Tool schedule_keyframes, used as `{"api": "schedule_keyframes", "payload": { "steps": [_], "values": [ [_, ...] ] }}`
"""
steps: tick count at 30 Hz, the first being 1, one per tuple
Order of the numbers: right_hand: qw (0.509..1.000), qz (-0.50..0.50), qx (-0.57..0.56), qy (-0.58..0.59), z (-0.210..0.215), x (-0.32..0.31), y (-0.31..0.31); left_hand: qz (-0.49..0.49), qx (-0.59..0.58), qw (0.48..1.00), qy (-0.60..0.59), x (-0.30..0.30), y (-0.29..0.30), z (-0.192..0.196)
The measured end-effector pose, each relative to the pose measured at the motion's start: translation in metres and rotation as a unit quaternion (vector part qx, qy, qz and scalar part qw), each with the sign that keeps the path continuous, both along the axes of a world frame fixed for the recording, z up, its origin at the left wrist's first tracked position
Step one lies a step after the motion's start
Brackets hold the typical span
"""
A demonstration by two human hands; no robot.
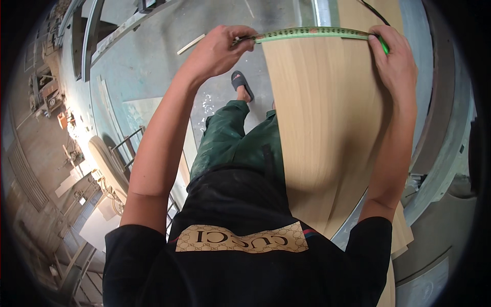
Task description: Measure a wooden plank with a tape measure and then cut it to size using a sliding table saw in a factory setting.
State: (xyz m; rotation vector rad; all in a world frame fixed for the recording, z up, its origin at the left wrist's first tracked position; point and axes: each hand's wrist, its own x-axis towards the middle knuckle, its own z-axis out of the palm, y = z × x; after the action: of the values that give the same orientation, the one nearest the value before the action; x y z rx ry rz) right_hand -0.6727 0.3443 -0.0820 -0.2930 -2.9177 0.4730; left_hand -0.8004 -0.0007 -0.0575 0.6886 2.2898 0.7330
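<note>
The left hand [217, 51] pinches one end of a green tape measure [312, 33] at the left edge of the wooden board [327, 128]. The right hand [396, 64] presses the other end down at the board's right edge.

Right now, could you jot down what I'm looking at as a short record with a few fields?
place: a workshop with a grey floor
left hand: left hand pinches one end of the tape measure
right hand: right hand presses the other end at the panel's far edge
tape: yellow-green, stretched flat across the panel's width
panel: pale wooden panel, long, lying in front of the person
nearby: a thin wooden strip on the floor
</note>
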Motion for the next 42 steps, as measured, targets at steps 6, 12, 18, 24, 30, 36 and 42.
{"api": "schedule_keyframes", "payload": {
  "steps": [6, 12, 18, 24, 30, 36, 42],
  "values": [
    [1.000, -0.012, -0.020, 0.013, 0.011, -0.003, -0.022, 0.006, -0.011, 1.000, -0.020, -0.002, -0.007, 0.003],
    [0.999, -0.038, -0.025, 0.003, 0.019, 0.001, -0.022, 0.026, -0.014, 0.998, -0.049, 0.000, -0.001, 0.004],
    [0.999, -0.044, -0.022, 0.014, 0.017, 0.001, -0.022, 0.034, -0.026, 0.998, -0.055, 0.000, 0.002, 0.005],
    [0.995, -0.032, -0.076, 0.053, 0.025, 0.001, -0.018, 0.043, -0.032, 0.997, -0.055, 0.001, 0.003, 0.006],
    [0.995, -0.029, -0.071, 0.064, 0.021, 0.002, -0.016, 0.043, -0.032, 0.997, -0.058, 0.001, 0.003, 0.004],
    [0.995, -0.026, -0.082, 0.057, 0.026, 0.002, -0.017, 0.050, -0.031, 0.996, -0.064, 0.001, 0.003, 0.004],
    [0.995, -0.030, -0.081, 0.051, 0.028, 0.003, -0.018, 0.049, -0.040, 0.996, -0.064, 0.002, 0.005, 0.006]
  ]
}}
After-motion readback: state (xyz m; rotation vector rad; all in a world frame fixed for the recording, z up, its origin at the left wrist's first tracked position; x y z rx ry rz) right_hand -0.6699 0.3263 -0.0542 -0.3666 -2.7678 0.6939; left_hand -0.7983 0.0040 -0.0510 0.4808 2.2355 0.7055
